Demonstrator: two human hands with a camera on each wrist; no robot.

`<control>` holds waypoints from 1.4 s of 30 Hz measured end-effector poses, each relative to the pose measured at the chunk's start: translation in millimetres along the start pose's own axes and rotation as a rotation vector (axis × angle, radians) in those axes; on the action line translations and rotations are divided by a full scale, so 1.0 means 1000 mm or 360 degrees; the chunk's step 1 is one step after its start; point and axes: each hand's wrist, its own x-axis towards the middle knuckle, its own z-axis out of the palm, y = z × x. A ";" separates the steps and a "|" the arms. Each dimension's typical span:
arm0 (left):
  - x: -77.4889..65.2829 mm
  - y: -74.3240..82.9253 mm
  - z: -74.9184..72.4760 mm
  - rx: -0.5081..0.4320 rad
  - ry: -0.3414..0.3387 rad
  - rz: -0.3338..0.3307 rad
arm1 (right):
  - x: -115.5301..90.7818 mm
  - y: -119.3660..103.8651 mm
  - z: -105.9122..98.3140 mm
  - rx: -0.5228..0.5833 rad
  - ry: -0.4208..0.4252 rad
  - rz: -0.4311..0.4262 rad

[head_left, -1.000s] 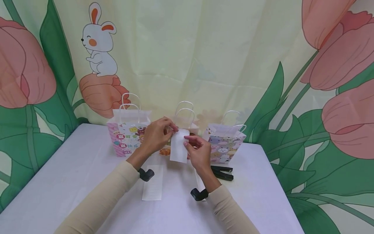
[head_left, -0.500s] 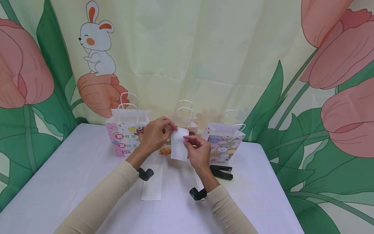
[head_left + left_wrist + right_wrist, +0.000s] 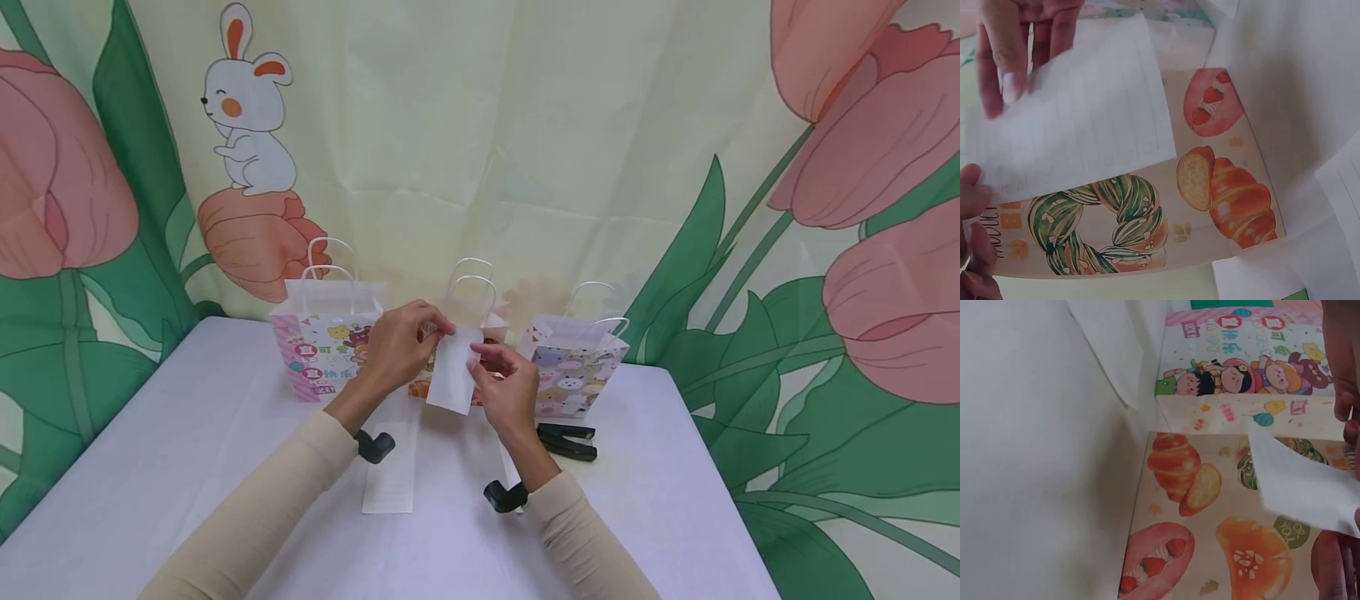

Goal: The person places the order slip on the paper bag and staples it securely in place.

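In front of the middle gift bag, my left hand (image 3: 397, 350) pinches the upper left corner of a white slip of paper (image 3: 452, 375). My right hand (image 3: 513, 392) holds the slip at its right edge with thumb and fingertips. Faint lines show on the paper slip (image 3: 1097, 106) in the left wrist view. Behind it the bread-print gift bag (image 3: 1222, 206), with croissant and strawberry pictures, stands partly covered. The right wrist view shows the slip's lower end hanging free over this bag (image 3: 1229, 494).
A pink cartoon gift bag (image 3: 326, 367) stands left, an animal-print gift bag (image 3: 573, 379) right. A black stapler (image 3: 567, 442) lies beside my right wrist. Two more paper slips lie on the white tablecloth (image 3: 247, 467): one left (image 3: 388, 479), another partly under my right wrist (image 3: 510, 462).
The slip's lower end has swung to the left and the paper has tilted. My right hand has shifted very slightly left; my left hand stays almost in place.
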 end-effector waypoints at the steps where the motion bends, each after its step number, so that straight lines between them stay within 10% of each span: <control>1: 0.000 0.000 0.000 0.0010 0.0002 0.0002 | -0.001 0.000 -0.001 -0.0022 -0.0015 0.0003; 42: 0.000 -0.003 0.001 -0.0049 -0.0023 0.0004 | -0.030 0.048 -0.155 -0.0895 -0.0447 0.0303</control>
